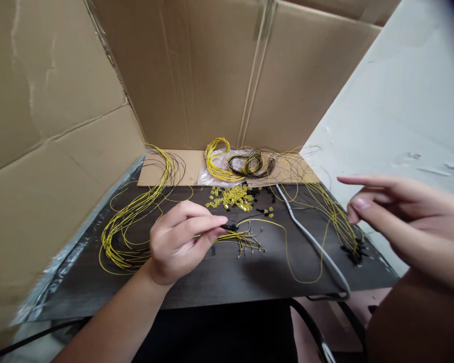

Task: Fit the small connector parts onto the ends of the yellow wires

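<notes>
Between thumb and index finger, my left hand pinches a small black connector above the middle of the table. A thin yellow wire runs from the connector to the right and loops over the dark tabletop. My right hand is raised at the right, its index finger stretched out and its other fingers bent, with nothing visible in it. Below and behind the connector lie yellow wire ends with small metal tips. Just beyond is a pile of small yellow plastic pieces.
A long bundle of yellow wires curves along the left. Coiled yellow and black wires lie at the back on cardboard. Wires ending in black connectors are at the right. A grey cable crosses the table. Cardboard walls stand behind and left.
</notes>
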`<act>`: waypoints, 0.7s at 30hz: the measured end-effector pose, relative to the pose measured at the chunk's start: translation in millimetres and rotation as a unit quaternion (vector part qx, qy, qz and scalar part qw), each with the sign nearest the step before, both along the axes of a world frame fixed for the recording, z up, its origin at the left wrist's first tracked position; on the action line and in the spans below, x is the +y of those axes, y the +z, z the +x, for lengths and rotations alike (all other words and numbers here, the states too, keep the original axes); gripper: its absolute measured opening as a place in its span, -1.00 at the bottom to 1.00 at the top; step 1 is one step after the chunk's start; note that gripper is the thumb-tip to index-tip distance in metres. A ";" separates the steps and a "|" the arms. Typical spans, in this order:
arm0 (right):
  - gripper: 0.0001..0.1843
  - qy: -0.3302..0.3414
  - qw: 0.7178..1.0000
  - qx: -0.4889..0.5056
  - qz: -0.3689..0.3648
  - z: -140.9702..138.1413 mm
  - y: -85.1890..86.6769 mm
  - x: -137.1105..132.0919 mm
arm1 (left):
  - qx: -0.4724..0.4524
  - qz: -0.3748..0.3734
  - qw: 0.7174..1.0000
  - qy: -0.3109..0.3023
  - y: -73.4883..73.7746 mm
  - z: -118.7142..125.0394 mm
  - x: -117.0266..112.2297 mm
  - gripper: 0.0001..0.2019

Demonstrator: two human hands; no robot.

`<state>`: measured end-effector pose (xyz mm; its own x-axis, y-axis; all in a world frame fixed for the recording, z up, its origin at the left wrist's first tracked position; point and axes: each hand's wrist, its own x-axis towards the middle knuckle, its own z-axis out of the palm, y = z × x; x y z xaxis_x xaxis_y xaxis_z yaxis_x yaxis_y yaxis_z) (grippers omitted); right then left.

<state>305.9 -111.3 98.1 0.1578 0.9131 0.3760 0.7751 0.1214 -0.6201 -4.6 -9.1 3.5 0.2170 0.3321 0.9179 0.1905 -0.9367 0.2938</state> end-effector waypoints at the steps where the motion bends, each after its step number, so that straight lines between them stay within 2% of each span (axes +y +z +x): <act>1: -0.61 0.004 0.999 -0.018 -0.026 1.5 -1.3 2.1 | 0.007 -0.005 1.000 -0.005 0.3 0.1 -0.8 -0.67; 3: -0.59 0.015 0.995 -0.057 -0.074 3.1 -4.6 7.9 | 0.021 -0.010 1.000 -0.011 0.7 0.4 -2.4 -0.67; 5: -0.58 0.030 0.992 -0.088 -0.083 3.7 -10.1 15.7 | 0.031 -0.013 0.999 -0.017 1.0 0.8 -3.6 -0.68; 9: -0.59 0.063 0.986 -0.147 -0.051 1.8 -26.3 33.4 | 0.042 -0.020 0.998 -0.033 2.1 2.6 -5.8 -0.70; 12: -0.62 0.097 0.982 -0.163 -0.004 -10.4 -34.5 41.5 | 0.055 -0.023 0.997 -0.039 4.7 4.8 -7.5 -0.74; 15: -0.61 0.170 0.979 -0.108 0.013 -36.1 -35.7 41.7 | 0.073 -0.036 0.996 -0.041 7.8 6.9 -8.7 -0.81; 18: -0.51 0.278 0.958 -0.028 -0.060 -65.9 -35.7 40.3 | 0.077 -0.066 0.993 -0.053 8.6 7.5 -8.3 -0.84; 21: -0.48 0.357 0.919 0.076 -0.150 -85.2 -38.7 43.5 | 0.034 -0.106 0.992 -0.050 5.5 7.4 -5.7 -0.85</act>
<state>220.6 -67.8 59.4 -0.4915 0.8635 0.1137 0.4664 0.3712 -0.8029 2.8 -14.8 8.9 0.3178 0.4905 0.8115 0.1262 -0.8701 0.4764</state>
